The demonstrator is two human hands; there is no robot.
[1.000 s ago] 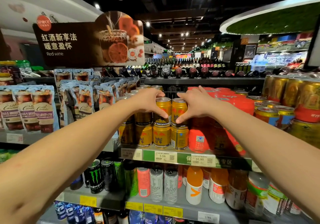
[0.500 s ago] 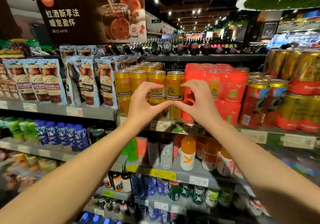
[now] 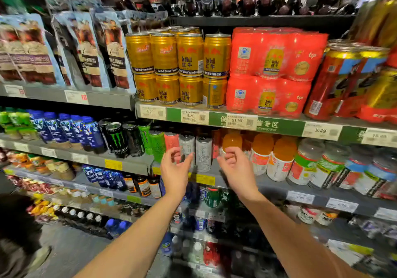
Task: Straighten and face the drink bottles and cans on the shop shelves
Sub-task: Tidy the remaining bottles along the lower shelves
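Observation:
Gold Red Bull cans point(image 3: 190, 67) stand stacked two high on the upper shelf, labels mostly facing front. One shelf down, two silver cans point(image 3: 203, 153) stand beside a pink can point(image 3: 171, 141) and green cans point(image 3: 156, 142). My left hand point(image 3: 175, 170) hovers just in front of the pink and silver cans, fingers apart, holding nothing. My right hand point(image 3: 235, 168) is level with it, in front of the orange-capped bottles point(image 3: 261, 153), fingers loosely curled and empty. Both hands look blurred.
Red multipacks point(image 3: 275, 71) and tall red-gold cans point(image 3: 343, 79) fill the upper shelf's right. Black Monster cans point(image 3: 118, 139) and blue bottles point(image 3: 64, 129) stand to the left. Pouch drinks point(image 3: 86, 49) hang upper left. Price strips point(image 3: 234, 120) line the shelf edge. More bottles fill the lower shelves.
Both hands have left the gold cans and dropped to the shelf below. My view has tilted downward, showing more of the lower shelves.

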